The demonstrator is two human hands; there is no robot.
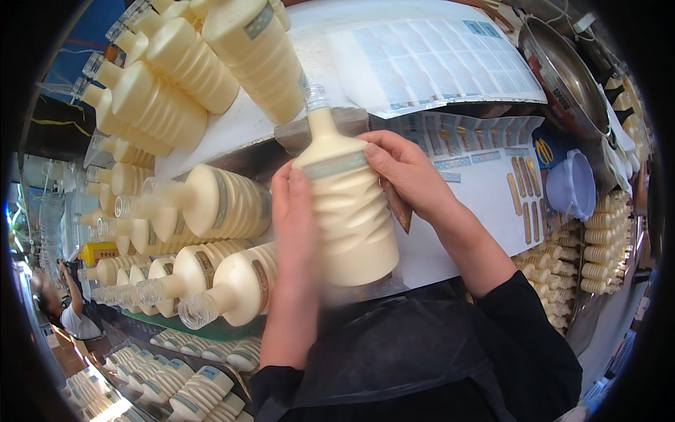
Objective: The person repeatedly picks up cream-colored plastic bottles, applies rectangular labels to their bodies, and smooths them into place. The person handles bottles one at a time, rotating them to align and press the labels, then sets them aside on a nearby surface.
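Observation:
A cream-coloured bottle point(353, 232) with a clear threaded neck and wavy ridges stands nearly upright before me. Around its shoulder runs a grey-green label strip point(336, 164). Blurred a little by motion, my left hand point(294, 204) grips the bottle's left side, fingertips at the strip's left end. On the other side my right hand point(406, 169) presses its thumb at the strip's right end. Tucked in that hand is a brown pointed tool point(398, 207), tip downward; its upper part is hidden by the fingers. Behind the bottle's neck sits a grey block point(290, 138).
Several similar bottles point(232, 281) crowd the left, and more point(169, 77) stand at the far left. Printed label sheets point(436, 63) cover the far table. Gold and blue strips lie on white paper point(478, 204) at right, near a lavender bucket point(573, 184), yellow-handled scissors point(543, 152) and a metal pan point(566, 70).

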